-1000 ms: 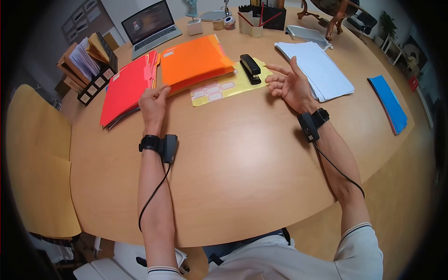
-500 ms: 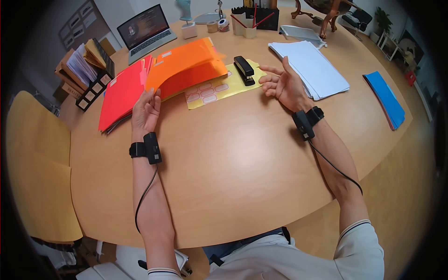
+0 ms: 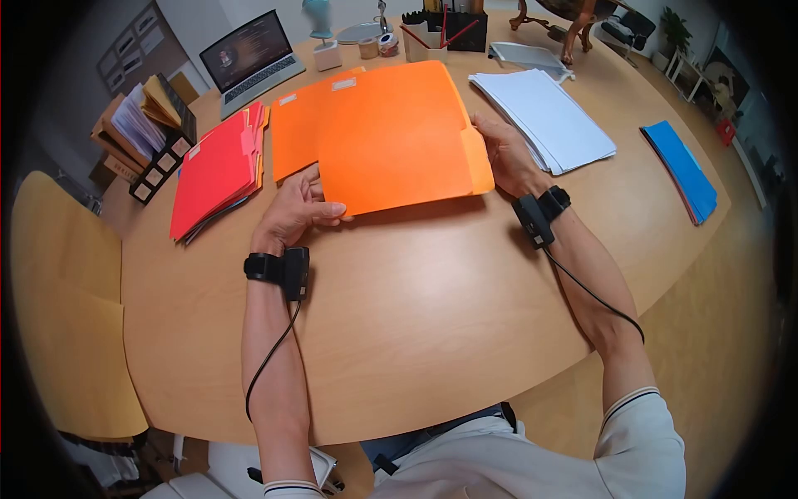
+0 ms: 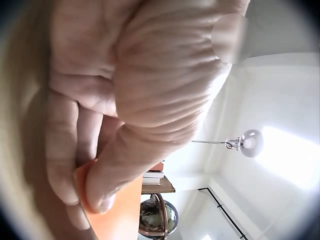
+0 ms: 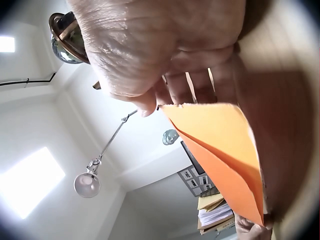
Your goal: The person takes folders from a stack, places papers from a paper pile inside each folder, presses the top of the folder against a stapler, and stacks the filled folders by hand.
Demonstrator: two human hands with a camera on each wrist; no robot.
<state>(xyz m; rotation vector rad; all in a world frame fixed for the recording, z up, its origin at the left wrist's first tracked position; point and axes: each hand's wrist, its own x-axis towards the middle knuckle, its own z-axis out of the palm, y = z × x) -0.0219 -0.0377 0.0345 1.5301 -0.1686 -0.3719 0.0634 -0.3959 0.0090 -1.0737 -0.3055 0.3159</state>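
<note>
An orange folder [image 3: 399, 141] is raised and tilted above the table. My left hand [image 3: 293, 208] pinches its lower left corner; the left wrist view shows the thumb on the orange surface [image 4: 120, 210] and fingers underneath. At the folder's right edge is my right hand [image 3: 509, 154], its fingers partly hidden behind that edge. In the right wrist view, the fingers extend past the folder's edge [image 5: 215, 125], and the thumb lies beside its corner without visibly pinching it. Another orange folder [image 3: 298, 121] lies behind, to the left.
Red folders [image 3: 212, 170] are stacked at left, near a file holder [image 3: 162, 166] and a laptop [image 3: 253, 71]. White paper [image 3: 549, 116] and blue folders [image 3: 682, 170] lie at right. Pencils stand in a holder [image 3: 424, 43] at the back.
My left hand has lifted the orange folder and brought it right, to my right hand. It now covers the stapler and yellow label sheet. Another orange folder is uncovered at its left.
</note>
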